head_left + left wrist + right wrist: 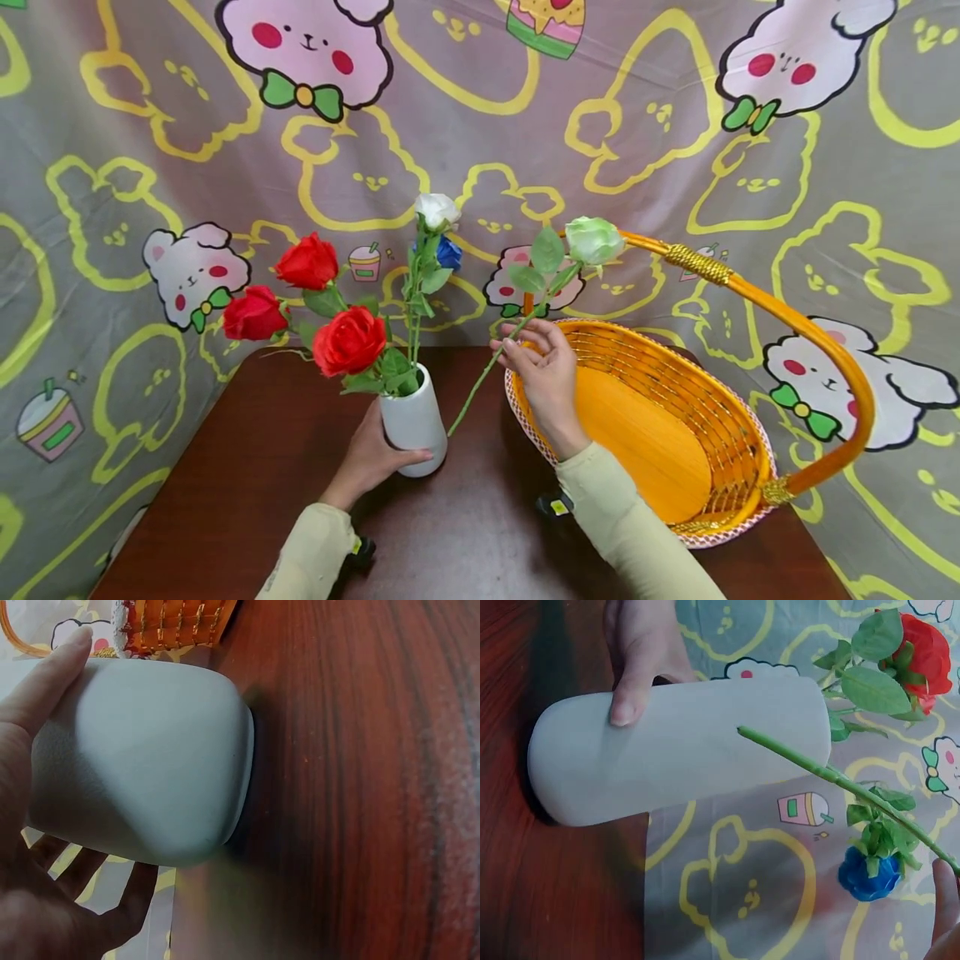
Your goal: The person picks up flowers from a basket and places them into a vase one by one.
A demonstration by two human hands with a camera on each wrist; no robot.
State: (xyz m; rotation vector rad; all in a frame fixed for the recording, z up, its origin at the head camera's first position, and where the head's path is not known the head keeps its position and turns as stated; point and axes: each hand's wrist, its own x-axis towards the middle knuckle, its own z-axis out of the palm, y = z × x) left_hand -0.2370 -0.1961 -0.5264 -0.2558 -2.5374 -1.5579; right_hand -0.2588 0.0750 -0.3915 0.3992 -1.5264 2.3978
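Note:
My left hand grips a white vase low on its body, thumb across the front. In the left wrist view, fingers curl round the vase, whose base is at the dark tabletop. The vase holds several red roses, a white rose and a blue rose. My right hand pinches the stem of a pale green rose, to the right of the vase. This rose leans, bloom up to the right; in the right wrist view its cut stem end appears in front of the vase.
An orange woven basket with a tall arched handle stands on the right, under and beside my right forearm. The brown wooden table carries everything. Behind hangs a grey curtain with cartoon prints.

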